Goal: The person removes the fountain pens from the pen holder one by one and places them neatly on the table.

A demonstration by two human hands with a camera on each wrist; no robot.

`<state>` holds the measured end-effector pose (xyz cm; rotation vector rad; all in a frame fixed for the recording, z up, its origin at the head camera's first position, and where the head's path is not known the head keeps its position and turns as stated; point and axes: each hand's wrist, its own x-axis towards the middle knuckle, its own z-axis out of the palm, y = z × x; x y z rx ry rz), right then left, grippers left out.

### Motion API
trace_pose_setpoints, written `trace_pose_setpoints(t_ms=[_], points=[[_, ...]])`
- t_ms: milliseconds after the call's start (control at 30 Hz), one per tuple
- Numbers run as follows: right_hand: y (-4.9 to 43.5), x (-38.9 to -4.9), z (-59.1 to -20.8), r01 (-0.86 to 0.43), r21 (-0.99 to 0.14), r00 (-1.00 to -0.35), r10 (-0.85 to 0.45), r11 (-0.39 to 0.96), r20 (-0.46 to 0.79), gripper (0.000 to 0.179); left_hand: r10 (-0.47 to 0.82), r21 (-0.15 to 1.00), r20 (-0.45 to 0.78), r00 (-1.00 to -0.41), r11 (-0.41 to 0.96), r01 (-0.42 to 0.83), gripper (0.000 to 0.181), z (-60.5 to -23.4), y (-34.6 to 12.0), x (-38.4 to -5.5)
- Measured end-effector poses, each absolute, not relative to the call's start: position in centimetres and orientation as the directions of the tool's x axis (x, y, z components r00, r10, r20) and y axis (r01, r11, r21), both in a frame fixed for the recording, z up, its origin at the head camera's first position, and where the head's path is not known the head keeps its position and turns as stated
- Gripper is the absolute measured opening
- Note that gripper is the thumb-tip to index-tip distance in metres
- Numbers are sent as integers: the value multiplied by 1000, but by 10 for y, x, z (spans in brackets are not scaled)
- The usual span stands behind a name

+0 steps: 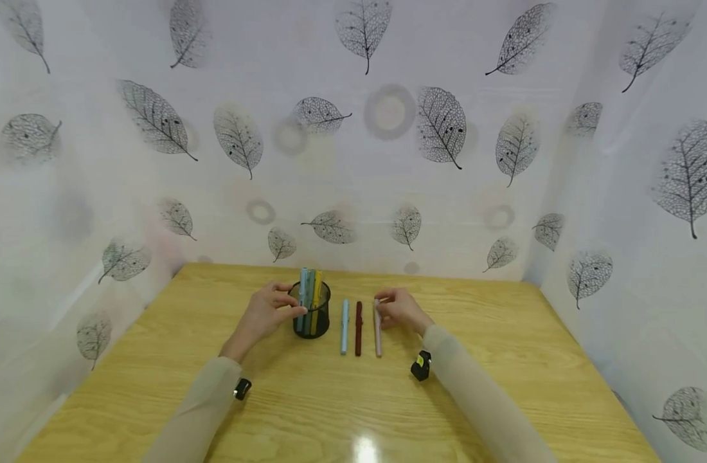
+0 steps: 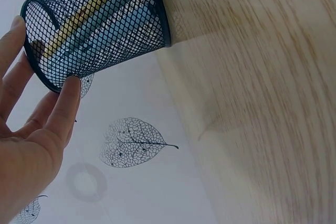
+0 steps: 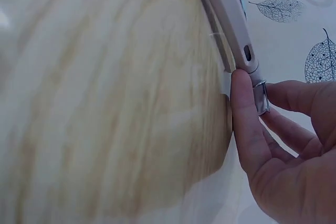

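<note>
Head: pink pen point(image 1: 378, 335) apparently pinched in right hand point(image 1: 402, 310).

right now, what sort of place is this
Probably a screened-off tabletop workspace: leaf-print sheeting behind and on both sides of a wooden table bearing a mesh pen holder and three pens.

Looks like a small screened-off study-type nook; home or office, can't tell. Pale sheeting point(image 1: 353, 180) w/ grey-black leaf prints point(image 1: 441, 125) fills the upper half of the head-cam frame & runs down its L and R edges, closing in the worktop point(image 1: 533, 347) on 3 sides. Same prints show in both wrist pics. Worktop's yellowish wood-grain, glossy at bottom ctr. Nr mid-frame, pens point(image 1: 358, 328) & a black mesh pen cup point(image 1: 322, 323) suggest deskwork.
</note>
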<state>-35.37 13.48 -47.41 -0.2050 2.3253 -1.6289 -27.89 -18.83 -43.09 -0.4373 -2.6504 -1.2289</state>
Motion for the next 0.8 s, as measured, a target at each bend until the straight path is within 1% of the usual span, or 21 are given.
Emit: trace_pose_setpoints(t_ms=[233, 433, 800], points=[[133, -358, -477, 58, -924, -939, -294, 378, -180, 37, 178, 717, 285, -942, 613, 332, 19, -430, -189, -278], [132, -360, -479, 50, -919, -941, -289, 391, -174, 37, 183, 704, 294, -938, 622, 342, 19, -430, -189, -279], [132, -356, -471, 17, -902, -939, -303, 431, -162, 37, 193, 670, 308, -932, 652, 356, 17, -430, -188, -280]])
